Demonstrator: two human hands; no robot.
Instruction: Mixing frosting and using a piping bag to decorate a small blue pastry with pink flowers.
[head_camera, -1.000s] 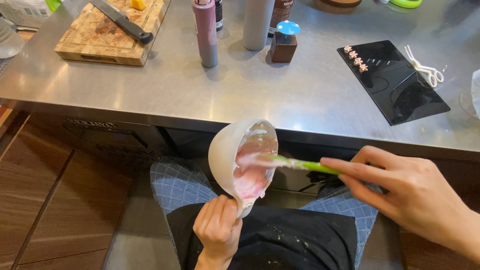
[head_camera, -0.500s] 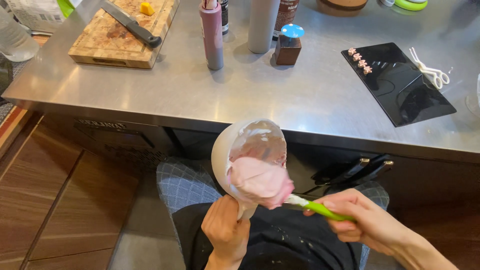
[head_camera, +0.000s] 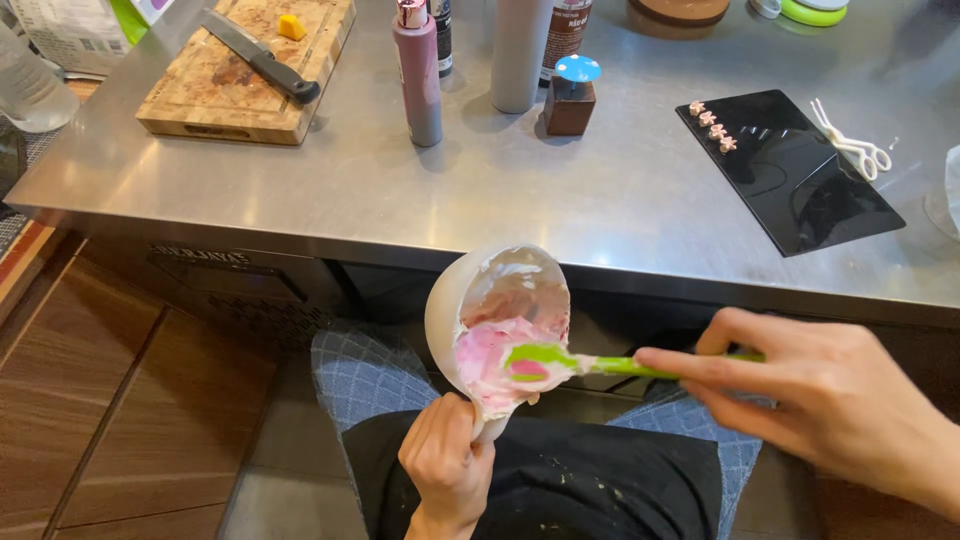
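Tilting steeply toward the camera, the white bowl (head_camera: 497, 330) hangs just off the near edge of the steel counter (head_camera: 620, 200), above the person's lap, its mouth turned sideways so that the pink cream (head_camera: 490, 365) gathers at the lower rim. The left hand (head_camera: 445, 470) is closed around the bowl's base from below, and the right hand (head_camera: 830, 400) pinches the handle of the green spatula (head_camera: 560, 362) between thumb and fingers, its blade pressed into the cream. With the bowl this far over and held only at the bottom, the likeliest mishap is a lump of cream sliding over the rim onto the dark apron (head_camera: 560, 480) or the floor; a firm scrape could also twist the bowl in that one-handed hold. Beyond the bowl on the counter lie a black tray (head_camera: 800, 190) carrying a short row of small pink pieces (head_camera: 712, 125), white scissors (head_camera: 850, 140) further right of it, a mauve bottle (head_camera: 420, 75), a small brown block with a blue cap (head_camera: 572, 95), and, far to the left, a wooden cutting board (head_camera: 240, 70) with a knife (head_camera: 262, 60). Brown wood flooring (head_camera: 90, 400) runs left of the bowl.
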